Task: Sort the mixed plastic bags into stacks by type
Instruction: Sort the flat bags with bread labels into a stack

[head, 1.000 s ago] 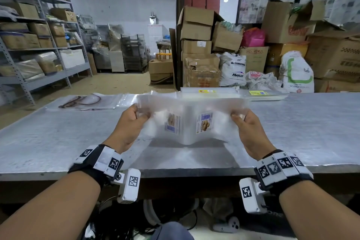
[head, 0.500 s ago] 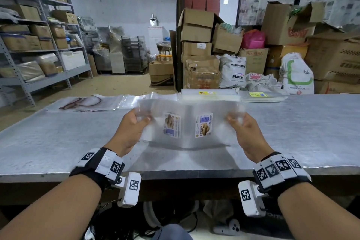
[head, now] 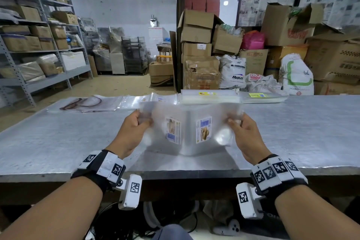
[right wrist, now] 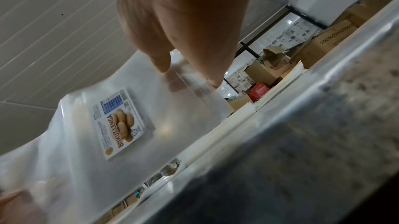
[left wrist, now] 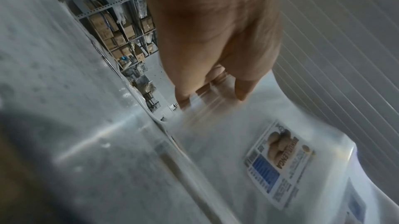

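A bundle of clear plastic bags with small biscuit labels [head: 190, 130] is held up just above the grey metal table [head: 292, 132] in the middle of the head view, bent into a shallow V so that two labels face the camera. The upper left corner of the bundle is pinched by the left hand [head: 132, 132], thumb in front and fingers behind; the upper right corner is pinched the same way by the right hand [head: 246, 138]. Both wrist views confirm that each grip is closed on the plastic.

Along the far edge of the table, in the upper middle of the frame, sorting is seen to be partly done. A thick stack of clear bags with a yellow label [head: 209, 96] lies at centre, a thinner stack with a yellow and blue label [head: 263, 97] lies to its right, and loose clear bags with small labels [head: 153, 99] are spread to its left. Further left, a flat clear sheet bearing a dark cord [head: 81, 103] is laid.

It is judged that several types are already laid out, while the held bundle is not yet placed. Which stack it belongs to cannot be told with certainty, though its labels resemble those of the loose bags at upper left. Whether more unsorted bags remain outside the frame cannot be told.
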